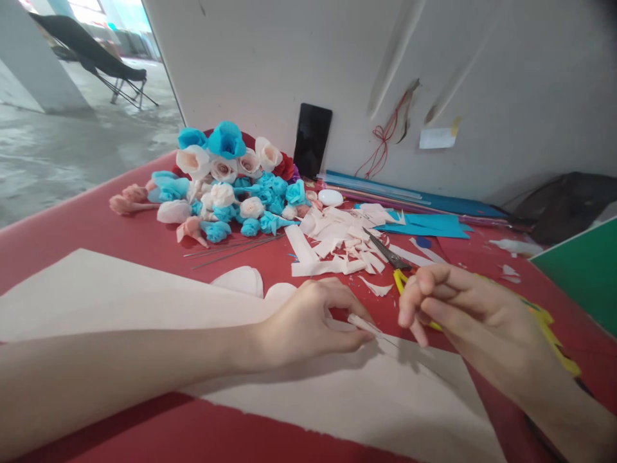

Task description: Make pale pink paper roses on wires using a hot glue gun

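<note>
My left hand point(313, 321) pinches a thin wire with a small roll of pale paper point(361, 323) around its end. From there the bare wire slants down to the right. My right hand point(463, 308) hovers just right of it, fingers loosely bent and apart, with nothing visible in them. Beneath both hands lies a large pale paper sheet point(308, 392). Cut petal-shaped paper pieces point(238, 280) rest just beyond my left wrist. Scissors with yellow handles point(393, 256) lie behind my right hand, which partly hides them.
Blue, white and pink paper flowers point(226, 186) are heaped at the back left, near several loose wires point(231, 249). Paper scraps point(332, 235) cover the middle of the red table point(159, 424). A phone point(312, 140) leans on the wall. A green board point(583, 276) stands at the right.
</note>
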`<move>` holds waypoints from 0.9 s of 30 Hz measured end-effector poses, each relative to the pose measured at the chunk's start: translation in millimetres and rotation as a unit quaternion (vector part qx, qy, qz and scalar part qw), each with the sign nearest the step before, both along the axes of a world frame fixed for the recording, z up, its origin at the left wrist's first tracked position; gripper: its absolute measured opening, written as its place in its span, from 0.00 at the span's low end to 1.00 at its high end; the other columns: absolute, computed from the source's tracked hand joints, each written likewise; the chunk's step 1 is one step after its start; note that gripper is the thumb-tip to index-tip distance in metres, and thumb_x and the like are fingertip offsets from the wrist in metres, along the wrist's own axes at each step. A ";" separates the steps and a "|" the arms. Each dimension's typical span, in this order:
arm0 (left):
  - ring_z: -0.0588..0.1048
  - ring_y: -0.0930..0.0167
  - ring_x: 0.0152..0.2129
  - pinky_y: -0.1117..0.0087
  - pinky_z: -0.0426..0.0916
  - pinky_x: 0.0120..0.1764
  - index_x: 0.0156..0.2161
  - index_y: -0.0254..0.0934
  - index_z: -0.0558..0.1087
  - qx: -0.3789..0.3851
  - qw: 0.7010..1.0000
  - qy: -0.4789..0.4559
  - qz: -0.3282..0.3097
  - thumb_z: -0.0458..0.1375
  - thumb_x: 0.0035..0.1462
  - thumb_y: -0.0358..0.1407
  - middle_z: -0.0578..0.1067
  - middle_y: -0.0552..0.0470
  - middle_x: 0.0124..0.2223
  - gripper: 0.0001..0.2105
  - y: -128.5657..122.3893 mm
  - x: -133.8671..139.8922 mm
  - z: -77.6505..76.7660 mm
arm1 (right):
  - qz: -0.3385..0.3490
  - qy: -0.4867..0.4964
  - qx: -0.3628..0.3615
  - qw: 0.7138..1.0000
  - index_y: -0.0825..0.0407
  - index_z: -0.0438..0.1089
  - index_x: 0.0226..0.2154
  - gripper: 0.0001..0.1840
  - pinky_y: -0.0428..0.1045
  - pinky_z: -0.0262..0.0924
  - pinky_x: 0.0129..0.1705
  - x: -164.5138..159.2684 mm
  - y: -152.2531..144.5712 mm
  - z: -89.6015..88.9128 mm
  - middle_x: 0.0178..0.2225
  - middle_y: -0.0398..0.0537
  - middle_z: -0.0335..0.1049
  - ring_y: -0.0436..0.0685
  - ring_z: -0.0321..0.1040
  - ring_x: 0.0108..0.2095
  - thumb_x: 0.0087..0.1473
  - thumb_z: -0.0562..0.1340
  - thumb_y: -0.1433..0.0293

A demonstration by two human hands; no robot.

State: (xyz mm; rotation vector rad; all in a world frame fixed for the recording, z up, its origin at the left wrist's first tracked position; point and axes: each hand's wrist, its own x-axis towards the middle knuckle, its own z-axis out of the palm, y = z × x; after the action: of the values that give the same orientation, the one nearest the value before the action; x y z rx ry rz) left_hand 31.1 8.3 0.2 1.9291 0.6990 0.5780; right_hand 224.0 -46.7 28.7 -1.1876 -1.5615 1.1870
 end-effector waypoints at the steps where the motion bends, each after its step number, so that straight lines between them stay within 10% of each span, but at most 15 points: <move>1: 0.71 0.76 0.28 0.80 0.65 0.33 0.32 0.35 0.77 0.002 1.000 0.003 -0.001 0.59 0.46 0.28 0.76 0.53 0.31 0.07 0.0 -0.3 0.2 | -0.014 -0.009 0.015 1.000 0.52 0.61 0.30 0.05 0.41 0.62 0.24 0.1 0.0 -0.5 0.29 0.44 0.68 0.46 0.63 0.22 0.57 0.58 0.69; 16: 0.72 0.75 0.30 0.79 0.65 0.33 0.33 0.33 0.77 -0.008 1.000 0.005 -0.014 0.59 0.47 0.29 0.76 0.51 0.32 0.06 1.6 1.1 2.5 | -0.214 -0.099 0.151 0.960 0.51 0.59 0.23 0.13 0.43 0.67 0.29 -4.9 -5.7 -7.7 0.31 0.45 0.71 0.51 0.69 0.30 0.51 0.63 0.65; 27: 0.72 0.75 0.30 0.79 0.65 0.35 0.33 0.33 0.77 0.000 1.000 0.018 -0.009 0.59 0.48 0.29 0.76 0.52 0.32 0.06 0.5 1.3 3.0 | -0.163 -0.219 0.297 0.915 0.44 0.69 0.31 0.05 0.47 0.61 0.28 -2.7 -10.2 -5.3 0.31 0.41 0.69 0.53 0.67 0.30 0.49 0.65 0.70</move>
State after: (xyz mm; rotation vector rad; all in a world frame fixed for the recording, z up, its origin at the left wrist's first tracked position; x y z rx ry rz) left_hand 32.4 8.8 3.2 1.9487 0.7032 0.5322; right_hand 221.3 -56.9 23.3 -1.2670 -1.7775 0.1899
